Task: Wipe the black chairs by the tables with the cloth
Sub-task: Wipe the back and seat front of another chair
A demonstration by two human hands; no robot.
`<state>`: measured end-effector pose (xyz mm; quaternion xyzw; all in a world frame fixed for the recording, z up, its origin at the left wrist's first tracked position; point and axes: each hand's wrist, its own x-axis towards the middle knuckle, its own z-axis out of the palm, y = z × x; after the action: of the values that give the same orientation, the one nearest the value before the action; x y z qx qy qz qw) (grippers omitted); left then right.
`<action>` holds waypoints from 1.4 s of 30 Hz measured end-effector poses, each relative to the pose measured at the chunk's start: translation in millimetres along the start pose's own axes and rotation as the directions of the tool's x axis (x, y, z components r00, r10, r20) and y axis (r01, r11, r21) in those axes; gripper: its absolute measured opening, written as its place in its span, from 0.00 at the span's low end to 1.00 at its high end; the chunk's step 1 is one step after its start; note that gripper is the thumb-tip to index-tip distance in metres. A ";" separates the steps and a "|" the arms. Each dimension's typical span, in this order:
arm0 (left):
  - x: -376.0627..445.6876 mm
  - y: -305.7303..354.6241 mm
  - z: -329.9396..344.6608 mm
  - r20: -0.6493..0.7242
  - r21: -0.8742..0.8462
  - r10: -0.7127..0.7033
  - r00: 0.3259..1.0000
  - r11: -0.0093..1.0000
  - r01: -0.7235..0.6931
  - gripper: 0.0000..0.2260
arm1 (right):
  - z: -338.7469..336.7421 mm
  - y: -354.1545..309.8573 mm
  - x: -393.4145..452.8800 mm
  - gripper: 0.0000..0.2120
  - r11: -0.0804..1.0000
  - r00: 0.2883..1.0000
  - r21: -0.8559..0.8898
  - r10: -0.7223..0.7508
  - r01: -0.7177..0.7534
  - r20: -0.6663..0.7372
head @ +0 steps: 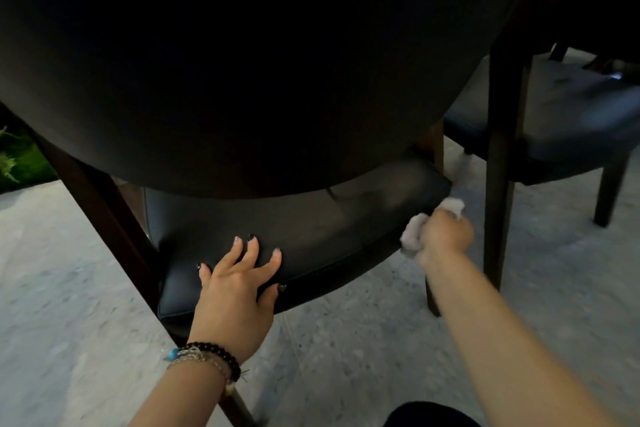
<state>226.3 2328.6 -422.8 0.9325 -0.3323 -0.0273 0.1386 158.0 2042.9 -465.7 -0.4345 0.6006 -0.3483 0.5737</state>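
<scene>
Down low, her left hand [239, 274] lies flat, fingers spread, on the black padded leather chair seat [311, 236]; her right hand [445, 236] clutches a crumpled pale cloth [414, 236] against its edge.

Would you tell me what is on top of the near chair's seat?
The left hand rests flat on the seat; the right hand holds the cloth at its edge. The backrest hides the rest.
</scene>
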 end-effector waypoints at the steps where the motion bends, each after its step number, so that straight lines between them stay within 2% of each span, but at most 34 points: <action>1: -0.3 -0.6 -1.7 0.005 -0.010 0.006 1.000 1.000 -0.006 0.23 | 1.5 14.5 -17.7 0.11 1.000 0.999 -0.004 0.003 -0.003 0.032; 4: -2.9 -3.8 -6.6 0.026 -0.064 0.036 0.999 0.997 -0.034 0.24 | -5.9 38.5 -48.0 0.18 0.999 0.987 -0.002 -0.039 0.040 0.156; 6: -4.7 -6.9 -10.0 0.038 -0.139 0.056 0.998 0.989 -0.051 0.26 | -10.2 15.8 -36.1 0.16 0.997 0.993 0.073 0.032 -0.040 0.113; 8: -6.9 -11.2 -14.4 0.048 -0.239 0.079 0.996 0.969 -0.065 0.28 | -12.3 -11.5 -25.1 0.15 0.954 0.983 0.239 0.171 -0.182 0.067; 9: -7.8 -14.4 -17.0 0.046 -0.293 0.089 0.995 0.954 -0.071 0.28 | -10.8 -16.6 -24.8 0.17 0.937 0.983 0.298 0.177 -0.181 0.042; 13: -10.4 -30.5 -24.6 0.045 -0.448 0.094 0.995 0.892 -0.064 0.26 | -0.2 9.3 -63.0 0.10 0.975 1.000 0.222 -0.022 0.018 0.019; 17: -8.8 -38.1 -30.8 0.122 -0.579 0.088 0.989 0.815 -0.001 0.27 | 15.8 53.9 -143.9 0.26 0.978 0.985 0.121 -0.172 0.168 0.019; 20: -8.1 -38.8 -38.0 0.093 -0.660 -0.011 0.996 0.748 0.070 0.25 | 29.7 79.6 -215.2 0.32 0.958 0.941 0.081 -0.287 0.276 0.178; 22: -11.6 -40.8 -42.2 0.010 -0.694 -0.112 0.994 0.715 0.087 0.22 | 27.5 84.9 -231.1 0.36 0.955 0.917 0.115 -0.294 0.273 0.269; 24: -18.1 -45.9 -45.5 -0.061 -0.718 -0.197 0.979 0.690 0.094 0.20 | 10.7 79.0 -218.9 0.35 0.928 0.890 0.119 -0.372 0.353 0.263; 26: -24.9 -53.5 -46.8 -0.111 -0.721 -0.264 0.958 0.685 0.106 0.18 | -8.2 67.1 -190.5 0.31 0.805 0.776 0.096 -0.591 0.586 0.217; 27: -28.0 -57.9 -46.6 -0.132 -0.721 -0.305 0.943 0.683 0.120 0.17 | -12.9 59.4 -172.6 0.29 0.740 0.717 0.068 -0.667 0.669 0.204; 28: -30.9 -61.3 -47.2 -0.150 -0.723 -0.355 0.923 0.676 0.142 0.16 | -13.8 50.5 -155.5 0.27 0.709 0.690 0.027 -0.694 0.705 0.205; 31: -38.0 -67.9 -51.2 -0.188 -0.751 -0.497 0.847 0.629 0.203 0.12 | 0.4 42.4 -136.0 0.22 0.715 0.713 -0.106 -0.652 0.691 0.257; 32: -40.5 -69.5 -52.8 -0.189 -0.768 -0.536 0.823 0.603 0.217 0.11 | 6.9 48.0 -145.7 0.21 0.680 0.692 -0.156 -0.664 0.716 0.283; 33: -43.1 -71.5 -54.5 -0.185 -0.789 -0.570 0.801 0.571 0.225 0.10 | 12.6 58.0 -163.6 0.21 0.590 0.623 -0.207 -0.706 0.781 0.337; 36: -49.0 -80.6 -60.9 -0.146 -0.845 -0.653 0.743 0.474 0.250 0.08 | 32.4 93.8 -225.3 0.19 0.251 0.306 -0.176 -0.792 0.952 0.528; 38: -50.2 -84.7 -66.6 -0.104 -0.895 -0.699 0.707 0.376 0.240 0.08 | 47.8 102.0 -252.9 0.16 0.140 0.179 -0.111 -0.789 0.984 0.588; 39: -50.7 -85.2 -68.7 -0.082 -0.920 -0.723 0.686 0.319 0.226 0.08 | 52.9 101.9 -262.6 0.16 0.095 0.112 -0.061 -0.761 0.994 0.640; 42: -54.2 -80.8 -66.8 -0.035 -0.963 -0.774 0.632 0.195 0.185 0.08 | 55.3 104.8 -275.4 0.17 -0.136 -0.182 0.125 -0.585 0.983 0.790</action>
<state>243.1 2438.6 -383.2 0.7172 0.1214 0.0084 0.6862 190.1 2340.9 -460.9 -0.9489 -0.0487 -0.2707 0.1547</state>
